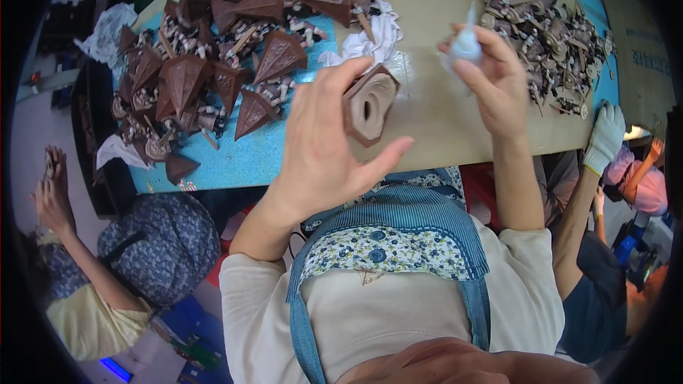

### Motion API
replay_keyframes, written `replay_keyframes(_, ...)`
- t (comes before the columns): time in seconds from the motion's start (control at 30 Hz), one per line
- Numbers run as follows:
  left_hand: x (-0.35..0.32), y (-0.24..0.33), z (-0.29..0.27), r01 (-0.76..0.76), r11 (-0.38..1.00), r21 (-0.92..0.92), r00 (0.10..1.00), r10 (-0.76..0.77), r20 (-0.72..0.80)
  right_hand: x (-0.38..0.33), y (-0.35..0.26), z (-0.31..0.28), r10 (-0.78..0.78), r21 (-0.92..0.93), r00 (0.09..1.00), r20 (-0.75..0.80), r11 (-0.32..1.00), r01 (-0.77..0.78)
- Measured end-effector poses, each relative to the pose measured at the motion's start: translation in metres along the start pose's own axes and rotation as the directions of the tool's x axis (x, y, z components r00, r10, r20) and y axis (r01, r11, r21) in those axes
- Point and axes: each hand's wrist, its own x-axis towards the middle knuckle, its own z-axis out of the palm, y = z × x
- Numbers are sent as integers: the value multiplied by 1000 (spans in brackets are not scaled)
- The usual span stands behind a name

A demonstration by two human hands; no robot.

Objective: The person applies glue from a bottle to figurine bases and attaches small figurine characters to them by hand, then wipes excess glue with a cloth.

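My left hand (pixel 320 146) is curled behind a brown, faceted cone-shaped piece (pixel 371 105). Its pale hollow underside, with a dark oval hole, faces up. The thumb is stretched away from the piece, and most of the supporting fingers are hidden. To the right, my right hand (pixel 498 75) grips a small pale-blue squeeze bottle (pixel 466 46) by its body, between thumb and fingers. The thin nozzle points up and away, slightly blurred. Bottle and piece are apart, both above the table (pixel 420 124).
Many brown cone-shaped roofs (pixel 185 82) and small figures are heaped on a blue mat (pixel 260 160) at left. Crumpled white wrapping (pixel 377 28) lies behind the piece. Small parts (pixel 544 35) are piled at right. A co-worker's gloved hand (pixel 605 135) touches the table's right edge; another person (pixel 96 299) works at left.
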Motion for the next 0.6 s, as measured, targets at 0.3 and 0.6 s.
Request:
replay_keyframes(0.3, -5, -10, 7, -205, 963, 178, 949, 240, -207, 1, 25, 12, -61, -540, 996, 70, 837, 89)
replay_keyframes(0.6, 8, -14, 21, -303, 946, 119, 803, 320, -503, -19, -6, -37, -357, -986, 923, -143, 137, -99)
